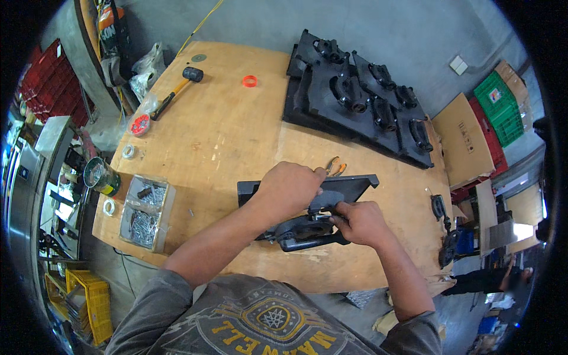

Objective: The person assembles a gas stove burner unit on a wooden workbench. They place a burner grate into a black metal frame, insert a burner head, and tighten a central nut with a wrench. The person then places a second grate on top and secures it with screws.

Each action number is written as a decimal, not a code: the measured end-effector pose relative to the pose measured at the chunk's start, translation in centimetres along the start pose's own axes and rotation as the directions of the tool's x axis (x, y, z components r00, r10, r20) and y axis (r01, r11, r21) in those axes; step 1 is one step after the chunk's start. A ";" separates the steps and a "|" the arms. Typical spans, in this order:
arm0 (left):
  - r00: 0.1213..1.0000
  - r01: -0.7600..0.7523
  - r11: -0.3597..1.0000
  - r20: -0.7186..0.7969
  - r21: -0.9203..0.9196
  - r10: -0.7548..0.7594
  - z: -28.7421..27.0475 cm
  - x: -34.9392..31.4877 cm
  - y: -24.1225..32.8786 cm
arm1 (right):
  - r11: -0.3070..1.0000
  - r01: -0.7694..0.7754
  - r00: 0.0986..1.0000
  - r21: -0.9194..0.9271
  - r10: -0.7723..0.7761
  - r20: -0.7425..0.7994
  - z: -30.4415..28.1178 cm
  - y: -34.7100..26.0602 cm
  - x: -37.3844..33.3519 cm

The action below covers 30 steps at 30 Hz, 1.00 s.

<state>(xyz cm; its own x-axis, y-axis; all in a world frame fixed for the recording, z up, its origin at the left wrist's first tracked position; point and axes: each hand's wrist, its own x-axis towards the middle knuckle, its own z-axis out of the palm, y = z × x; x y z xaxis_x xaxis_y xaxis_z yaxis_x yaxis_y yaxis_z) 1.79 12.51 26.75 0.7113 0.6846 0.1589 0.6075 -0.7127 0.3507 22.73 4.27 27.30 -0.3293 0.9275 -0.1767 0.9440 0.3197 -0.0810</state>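
In front of me on the wooden table lies a black part with a flat plate (349,187) and a thick curved handle (305,241). My left hand (291,184) lies over the plate, its fingers curled; what they grip is hidden beneath the hand. At the handle's right end my right hand (364,222) is closed, thumb and fingers bent together beside a small shiny metal piece (320,217). Whether that piece is pinched or only touched is hard to see. Just beyond the plate rest pliers with orange grips (338,168).
Black plates with handles (355,97) are stacked at the back right. A box of screws (145,216) stands at the left, near a green can (100,176). Farther back lie a mallet (177,92) and an orange ring (249,81). Black parts (444,231) sit along the right edge.
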 end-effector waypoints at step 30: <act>0.967 -0.030 0.999 -0.256 -0.044 0.018 3.0 -1.1 2.0 | 0.882 0.230 0.973 -0.411 -0.211 0.090 -7.1 -9.5 -1.2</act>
<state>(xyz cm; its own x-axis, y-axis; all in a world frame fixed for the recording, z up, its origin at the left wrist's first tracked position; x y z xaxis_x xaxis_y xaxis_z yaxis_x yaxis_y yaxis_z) 3.26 9.85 24.55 0.6081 0.6879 0.3962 0.5697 -0.7257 0.3856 14.32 1.49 35.28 -0.5218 0.8178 -0.2427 0.7650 0.5745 0.2909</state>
